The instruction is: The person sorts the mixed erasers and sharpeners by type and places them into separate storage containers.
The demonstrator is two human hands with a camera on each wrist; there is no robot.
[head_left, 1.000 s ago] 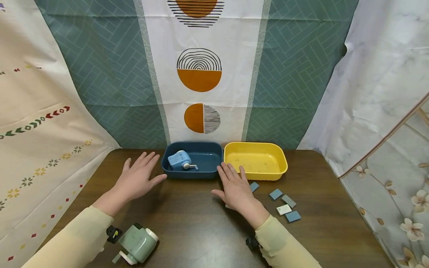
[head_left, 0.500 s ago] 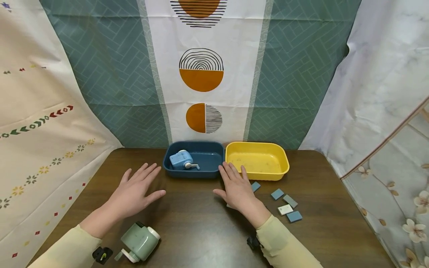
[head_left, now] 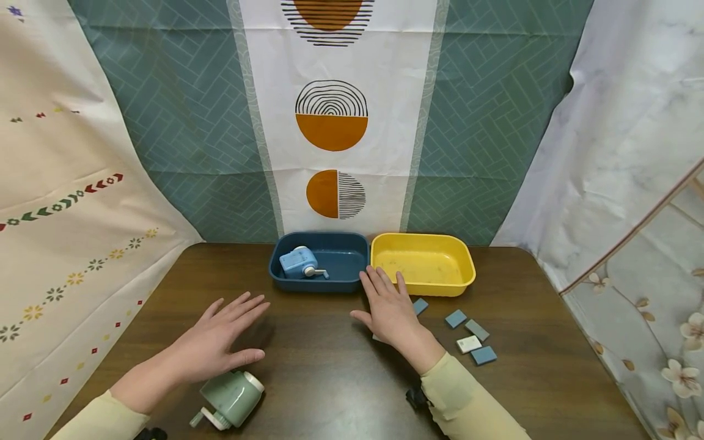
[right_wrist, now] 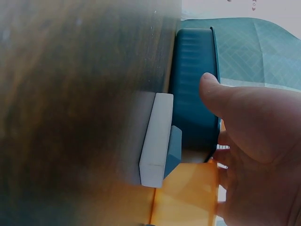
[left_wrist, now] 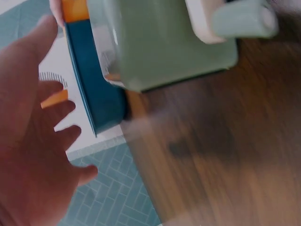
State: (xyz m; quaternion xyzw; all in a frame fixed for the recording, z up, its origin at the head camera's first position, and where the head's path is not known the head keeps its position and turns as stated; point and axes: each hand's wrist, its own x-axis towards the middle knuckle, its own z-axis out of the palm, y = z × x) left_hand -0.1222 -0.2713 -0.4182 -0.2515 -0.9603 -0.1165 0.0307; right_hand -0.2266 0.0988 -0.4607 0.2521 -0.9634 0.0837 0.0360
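My left hand [head_left: 211,345] hovers over the left part of the table with fingers straight and spread. Just below it in the head view lies a green crank pencil sharpener [head_left: 233,397], partly overlapped by the thumb side; in the left wrist view the sharpener [left_wrist: 174,52] is close by, apart from the fingers. My right hand [head_left: 393,318] is held flat, fingers extended, in front of two bins. Beneath its palm sits a white block like an eraser [right_wrist: 157,141], mostly hidden from the head camera, with a blue one [right_wrist: 174,150] beyond it. Neither hand grips anything.
At the back stand a dark blue bin [head_left: 349,284] holding a blue crank sharpener [head_left: 299,263] and, beside it, a yellow bin [head_left: 423,288]. Several small blue, grey and white eraser-like blocks [head_left: 477,330] lie right of my right hand. Curtains hang behind the table [head_left: 330,366].
My left hand has drawn back toward the green sharpener, now overlapping its upper edge in the head view. The right hand has stayed nearly still.
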